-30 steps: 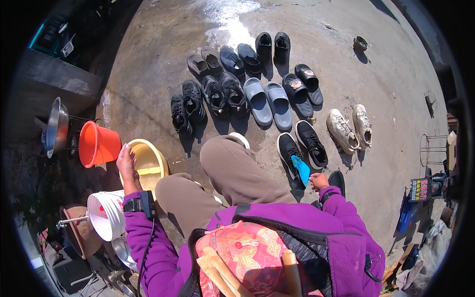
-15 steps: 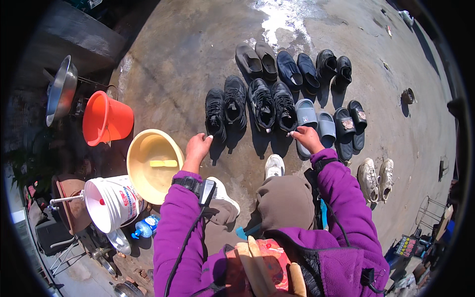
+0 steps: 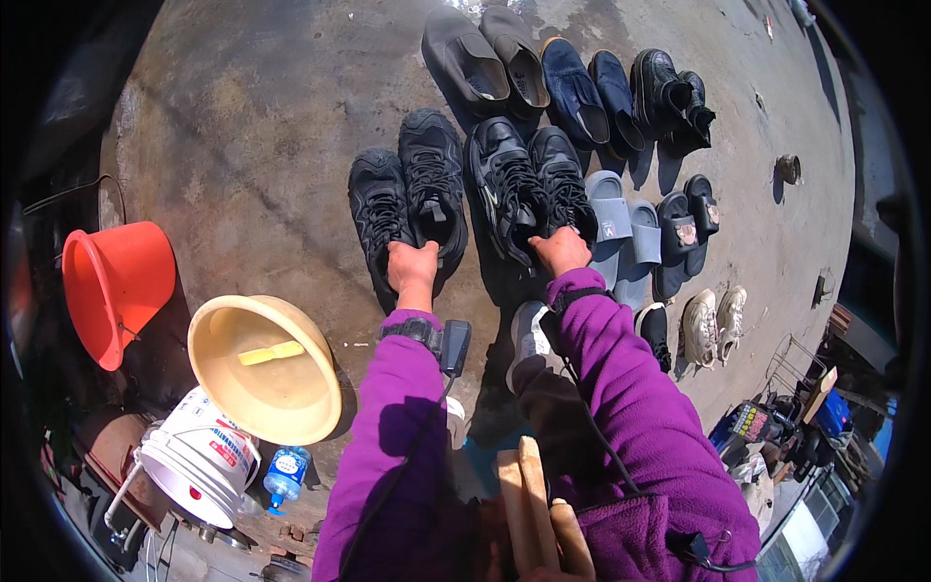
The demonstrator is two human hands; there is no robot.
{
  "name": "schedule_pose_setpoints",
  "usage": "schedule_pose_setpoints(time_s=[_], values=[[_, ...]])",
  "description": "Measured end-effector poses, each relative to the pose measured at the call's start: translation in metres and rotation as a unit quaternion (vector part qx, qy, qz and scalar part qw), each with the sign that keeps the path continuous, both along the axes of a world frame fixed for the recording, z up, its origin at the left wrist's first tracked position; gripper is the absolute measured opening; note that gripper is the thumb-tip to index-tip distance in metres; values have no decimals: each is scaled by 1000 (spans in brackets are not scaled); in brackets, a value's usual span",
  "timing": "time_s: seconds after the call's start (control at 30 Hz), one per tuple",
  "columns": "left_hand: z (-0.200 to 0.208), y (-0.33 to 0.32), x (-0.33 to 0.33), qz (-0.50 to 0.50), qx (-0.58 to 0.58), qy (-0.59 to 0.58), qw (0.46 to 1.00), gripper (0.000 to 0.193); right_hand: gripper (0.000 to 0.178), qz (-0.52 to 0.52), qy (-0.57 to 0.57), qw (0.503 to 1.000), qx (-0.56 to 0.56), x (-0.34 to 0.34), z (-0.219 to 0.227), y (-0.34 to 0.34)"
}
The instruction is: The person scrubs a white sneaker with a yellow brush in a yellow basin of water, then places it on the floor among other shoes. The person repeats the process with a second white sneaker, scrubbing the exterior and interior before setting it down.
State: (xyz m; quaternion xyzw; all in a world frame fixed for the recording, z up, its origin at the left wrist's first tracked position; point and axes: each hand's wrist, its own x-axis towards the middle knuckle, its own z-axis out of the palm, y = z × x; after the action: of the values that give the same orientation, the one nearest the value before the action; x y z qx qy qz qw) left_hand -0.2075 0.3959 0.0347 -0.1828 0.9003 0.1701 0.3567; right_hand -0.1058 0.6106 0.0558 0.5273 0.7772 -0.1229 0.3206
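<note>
My left hand [image 3: 413,266] is closed at the heels of a pair of black lace-up sneakers [image 3: 425,160], its fingertips at the inner edges of the openings. Just to the right, my right hand [image 3: 562,252] grips the heel end of a second black lace-up pair [image 3: 511,184], fingers partly hidden by the shoes. Both pairs stand side by side on the concrete, toes away from me. Beyond them are grey slip-on shoes [image 3: 465,58], navy slip-ons [image 3: 574,92] and black shoes [image 3: 661,92]. Grey-blue slides [image 3: 609,213] lie right of my right hand.
Black slides [image 3: 676,242], white sneakers [image 3: 700,325] and a dark shoe [image 3: 656,335] lie further right. On the left stand a red bucket [image 3: 136,281], a yellow basin [image 3: 291,398] with a yellow brush, a white bucket [image 3: 199,456] and a blue bottle [image 3: 285,475].
I have leaned forward and both hands have moved in to the heels of the two black sneaker pairs, which are now gripped. The dark shoe at the right has come into view.
</note>
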Motion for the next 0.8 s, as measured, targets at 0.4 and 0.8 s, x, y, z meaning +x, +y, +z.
schedule_pose_setpoints(time_s=[0.4, 0.8], values=[[201, -209, 25, 25, 113, 49, 992, 27, 41, 51, -38, 993, -99, 80, 222, 58], [532, -344, 65, 182, -39, 174, 967, 33, 43, -127, -80, 984, -97, 331, 483, 96]])
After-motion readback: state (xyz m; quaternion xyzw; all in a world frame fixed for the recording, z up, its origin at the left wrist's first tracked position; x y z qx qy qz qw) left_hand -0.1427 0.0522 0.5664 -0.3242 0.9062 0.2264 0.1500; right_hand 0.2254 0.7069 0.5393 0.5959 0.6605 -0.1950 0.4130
